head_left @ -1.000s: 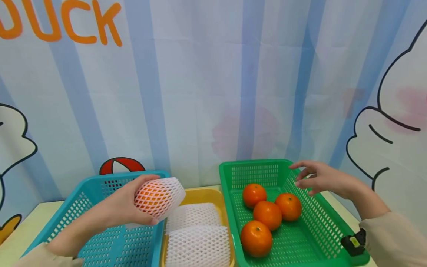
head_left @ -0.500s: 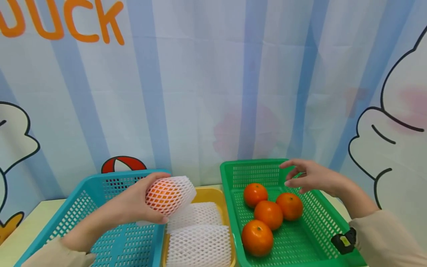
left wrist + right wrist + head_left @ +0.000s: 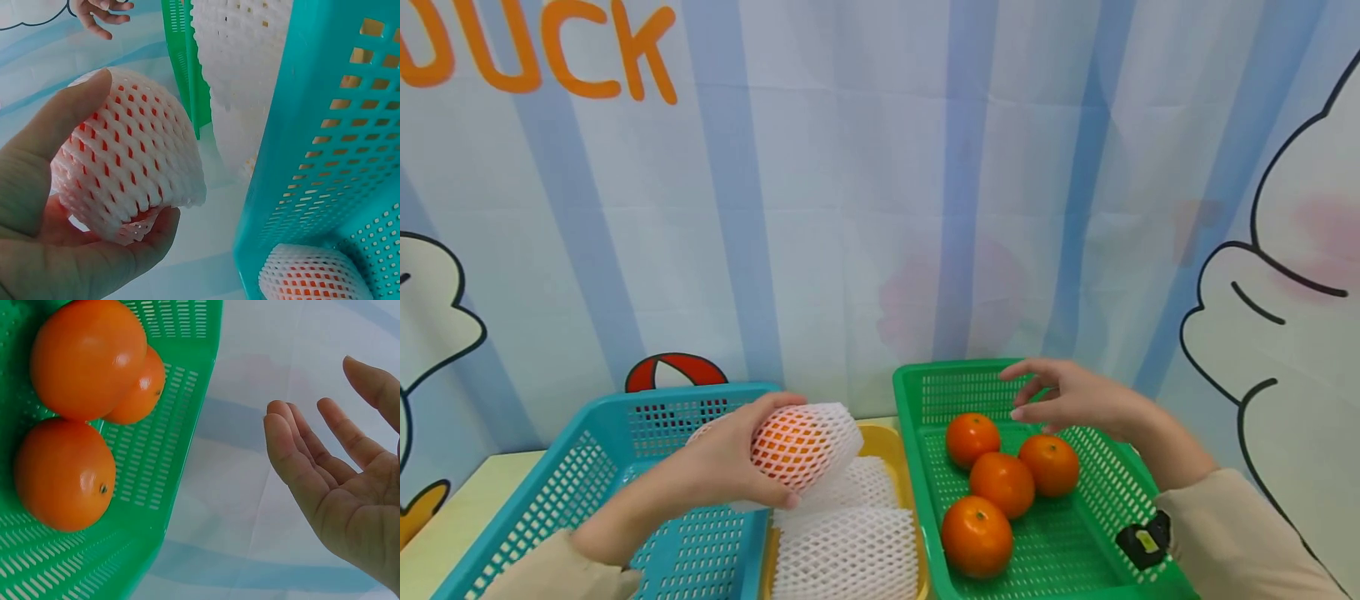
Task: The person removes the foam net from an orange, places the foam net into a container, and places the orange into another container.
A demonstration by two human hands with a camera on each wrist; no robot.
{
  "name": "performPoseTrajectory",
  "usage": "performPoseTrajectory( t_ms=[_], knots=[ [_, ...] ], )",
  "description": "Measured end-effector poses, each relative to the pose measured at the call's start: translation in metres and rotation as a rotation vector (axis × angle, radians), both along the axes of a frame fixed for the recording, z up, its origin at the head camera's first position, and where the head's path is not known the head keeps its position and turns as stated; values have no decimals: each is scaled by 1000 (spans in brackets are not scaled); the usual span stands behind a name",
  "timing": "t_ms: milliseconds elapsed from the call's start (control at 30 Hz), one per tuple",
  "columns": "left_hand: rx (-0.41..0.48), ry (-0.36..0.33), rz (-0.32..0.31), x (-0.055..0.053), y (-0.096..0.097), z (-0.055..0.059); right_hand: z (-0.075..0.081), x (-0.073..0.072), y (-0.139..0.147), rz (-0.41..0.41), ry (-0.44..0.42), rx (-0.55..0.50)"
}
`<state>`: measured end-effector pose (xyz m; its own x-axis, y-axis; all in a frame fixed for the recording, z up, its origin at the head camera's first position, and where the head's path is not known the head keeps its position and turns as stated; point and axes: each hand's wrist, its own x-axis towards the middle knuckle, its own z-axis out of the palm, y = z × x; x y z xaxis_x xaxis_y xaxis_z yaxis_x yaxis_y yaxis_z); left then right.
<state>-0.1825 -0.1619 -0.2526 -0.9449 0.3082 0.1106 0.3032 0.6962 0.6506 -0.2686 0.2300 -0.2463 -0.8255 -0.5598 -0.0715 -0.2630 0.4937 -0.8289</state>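
My left hand point(image 3: 718, 462) grips an orange in a white foam net sleeve point(image 3: 805, 446), held up over the gap between the blue basket point(image 3: 692, 550) and the yellow tray point(image 3: 886, 442). In the left wrist view, thumb and fingers curl round the foam-netted orange point(image 3: 128, 156), and the sleeve's loose end sticks out past the fruit. My right hand point(image 3: 1075, 404) hovers over the green basket point(image 3: 1052, 550) with fingers loosely spread and nothing in them. Below it lie several bare oranges point(image 3: 1002, 485), some touching. The right wrist view shows the palm point(image 3: 369, 512) bare.
Flat white foam net sleeves point(image 3: 850, 554) lie stacked in the yellow tray between the baskets. Another netted orange point(image 3: 315, 275) rests inside the blue basket, mostly hidden by my left hand in the head view. A striped cartoon curtain point(image 3: 850, 208) hangs behind the table.
My left hand has moved right with the netted orange, from over the blue basket toward the yellow tray. My right hand has shifted left, farther over the green basket.
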Motion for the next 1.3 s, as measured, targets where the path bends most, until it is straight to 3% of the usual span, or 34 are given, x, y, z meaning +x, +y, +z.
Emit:
performPoseTrajectory(
  t_ms=[300, 533, 967, 1067, 1300],
  knots=[
    [77, -25, -65, 0, 6, -2, 0, 1, -11, 26, 14, -6],
    [87, -29, -71, -1, 11, -3, 0, 3, -22, 39, 18, -21],
    [155, -69, -143, -3, 21, -3, 1, 11, -47, 85, 126, -26],
    [155, -70, -132, -3, 24, -3, 1, 12, -52, 85, 149, -28],
    [173, -69, -163, -5, 30, -6, 1, 15, -61, 114, 125, -76]
  ],
)
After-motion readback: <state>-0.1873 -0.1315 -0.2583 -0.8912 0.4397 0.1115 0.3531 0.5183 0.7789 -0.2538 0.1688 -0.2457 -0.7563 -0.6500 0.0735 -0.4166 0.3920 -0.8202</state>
